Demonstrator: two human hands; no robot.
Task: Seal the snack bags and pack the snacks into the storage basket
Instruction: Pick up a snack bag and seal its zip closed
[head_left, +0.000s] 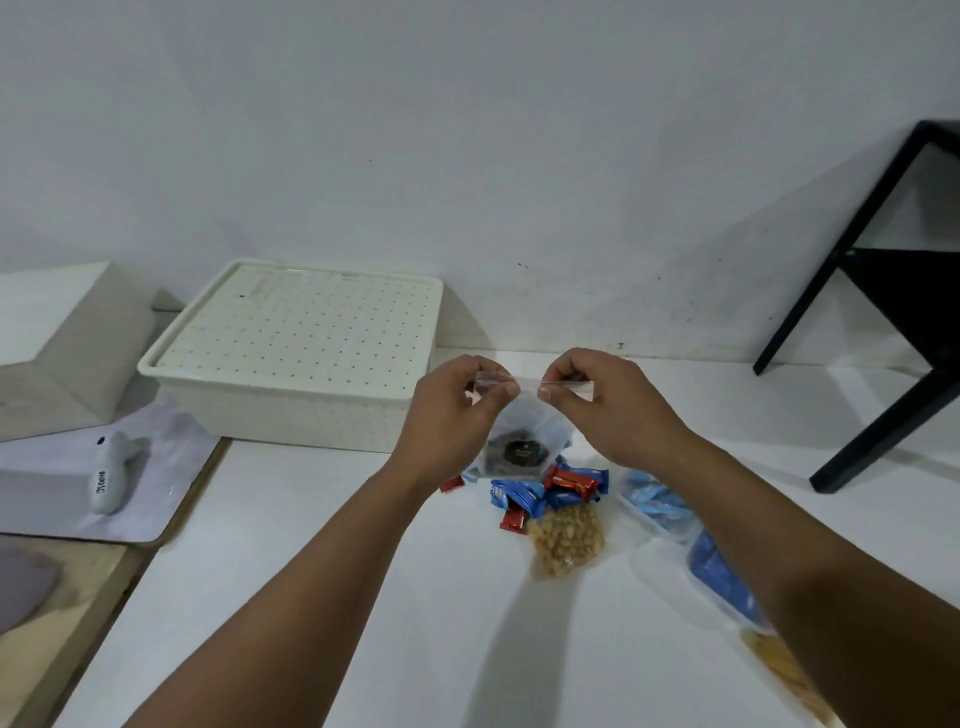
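- I see the left hand (457, 410) and the right hand (597, 400) raised together above the white counter (363, 597), each pinching the top edge of a clear zip bag (524, 421).
- The left fingers (501, 391) are curled narrow onto the bag's left top corner; the right fingers (553, 387) are curled narrow onto the strip further right, with the strip's end sticking out past them.
- The bag hangs between the hands with dark round biscuits (519, 452) at its bottom.
- Below it on the counter lies a heap of small red and blue wrapped snacks (545, 493), and just in front of that a clear bag of pale brown nuts (569, 540).
- To the right, partly under my right forearm, lie more clear bags with blue packets (657, 506).
- The cream storage basket (291, 415) sits at the back left against the wall, its perforated lid (301, 322) on, well apart from the hands.
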